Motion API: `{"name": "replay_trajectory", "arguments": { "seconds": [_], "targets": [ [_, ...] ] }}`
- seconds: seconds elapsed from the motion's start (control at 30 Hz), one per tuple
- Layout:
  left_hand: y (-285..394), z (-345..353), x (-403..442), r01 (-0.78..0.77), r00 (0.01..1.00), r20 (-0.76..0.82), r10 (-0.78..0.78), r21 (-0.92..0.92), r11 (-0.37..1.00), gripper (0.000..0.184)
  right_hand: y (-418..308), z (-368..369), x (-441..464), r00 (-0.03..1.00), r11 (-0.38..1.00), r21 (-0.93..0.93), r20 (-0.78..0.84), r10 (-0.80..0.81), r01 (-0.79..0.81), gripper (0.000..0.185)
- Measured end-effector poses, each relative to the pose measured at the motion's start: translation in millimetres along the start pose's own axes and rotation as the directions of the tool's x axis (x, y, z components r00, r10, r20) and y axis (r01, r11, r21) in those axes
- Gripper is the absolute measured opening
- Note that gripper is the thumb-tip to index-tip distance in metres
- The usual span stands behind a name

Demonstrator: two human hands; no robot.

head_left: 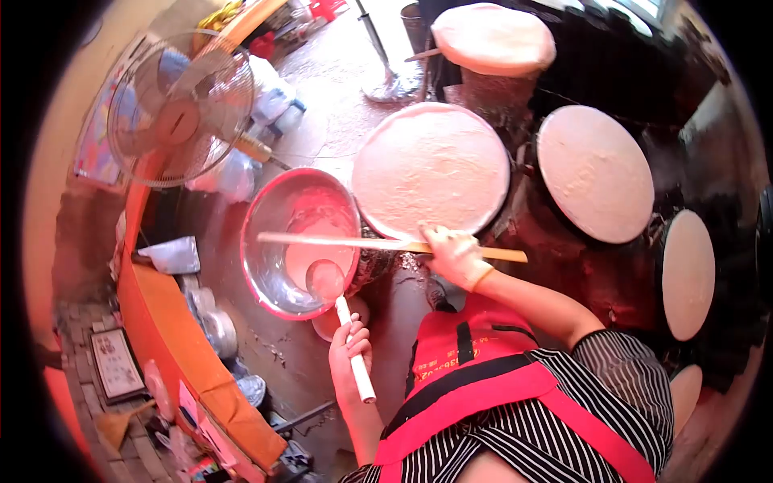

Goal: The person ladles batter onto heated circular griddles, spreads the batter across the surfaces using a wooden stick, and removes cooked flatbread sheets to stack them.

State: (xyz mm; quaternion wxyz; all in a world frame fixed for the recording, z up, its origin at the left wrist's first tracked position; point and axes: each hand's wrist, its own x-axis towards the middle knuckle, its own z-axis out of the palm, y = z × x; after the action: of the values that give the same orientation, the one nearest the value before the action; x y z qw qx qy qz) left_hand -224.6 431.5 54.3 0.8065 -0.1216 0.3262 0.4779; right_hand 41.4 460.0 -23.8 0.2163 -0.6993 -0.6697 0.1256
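While the left hand (352, 342) was closed around the ladle (325, 280), its scoop stood at the near edge of the bowl (270, 270), which contained pale batter (301, 262). Whether the scoop was full, I could not tell. The right hand (452, 256) was clamped on the stick (362, 242), whose end crossed above the bowl. Right of the bowl lay a pale round sheet (435, 169).
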Motion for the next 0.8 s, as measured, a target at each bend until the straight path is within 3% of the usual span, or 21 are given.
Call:
{"name": "replay_trajectory", "arguments": {
  "seconds": [0.07,0.17,0.3,0.37,0.4,0.43,0.47,0.53,0.6,0.67,0.73,0.77,0.8],
  "targets": [
    [23,-13,9,-0.048,0.999,-0.026,0.048,-0.006,0.999,0.017,-18,29,37,0.998,0.996,-0.073,0.018,-0.052,0.053,0.027],
    [56,-24,19,-0.110,0.993,-0.050,0.108,-0.038,0.993,0.016,-27,39,69,0.977,0.971,-0.218,0.208,-0.046,0.092,0.021],
    [90,-33,36,-0.176,0.981,-0.085,0.177,0.018,0.984,0.015,-53,-68,125,0.966,0.970,-0.245,0.251,0.054,0.009,0.025],
    [104,-26,48,-0.179,0.976,-0.116,0.183,0.041,0.983,0.015,-16,-116,182,0.987,0.971,-0.177,0.025,-0.161,0.163,0.014],
    [110,-19,52,-0.153,0.982,-0.110,0.153,0.013,0.988,0.014,-2,-148,208,0.985,0.985,-0.104,-0.091,-0.149,0.139,0.015],
    [115,-13,56,-0.127,0.987,-0.103,0.125,-0.015,0.992,0.013,9,-189,234,0.988,0.993,-0.013,-0.099,-0.115,0.114,0.016],
    [118,-7,61,-0.101,0.991,-0.095,0.097,-0.042,0.994,0.013,4,-244,247,0.985,0.991,-0.112,-0.146,-0.095,0.079,0.020],
    [123,3,72,-0.062,0.996,-0.066,0.057,-0.076,0.995,0.006,73,-315,299,0.928,0.974,0.011,-0.305,-0.214,0.228,0.023],
    [123,9,81,0.030,0.999,0.030,-0.026,-0.165,0.986,0.008,129,-377,324,0.860,0.892,0.444,-0.419,0.293,-0.087,0.015],
    [119,13,91,0.033,0.999,0.024,-0.027,-0.247,0.968,0.011,195,-398,325,0.793,0.974,0.221,-0.582,0.179,-0.058,0.025],
    [109,23,95,-0.028,1.000,-0.004,0.028,-0.215,0.976,0.011,205,-393,314,0.671,0.956,0.214,-0.681,0.295,-0.202,0.045],
    [107,24,97,-0.051,0.999,-0.023,0.047,-0.202,0.978,0.011,234,-382,319,0.597,0.890,0.398,-0.666,0.447,-0.223,0.049],
    [101,29,97,-0.078,0.997,-0.044,0.070,-0.190,0.979,0.011,266,-365,323,0.535,0.910,0.334,-0.736,0.415,-0.246,0.053]
  ]
}}
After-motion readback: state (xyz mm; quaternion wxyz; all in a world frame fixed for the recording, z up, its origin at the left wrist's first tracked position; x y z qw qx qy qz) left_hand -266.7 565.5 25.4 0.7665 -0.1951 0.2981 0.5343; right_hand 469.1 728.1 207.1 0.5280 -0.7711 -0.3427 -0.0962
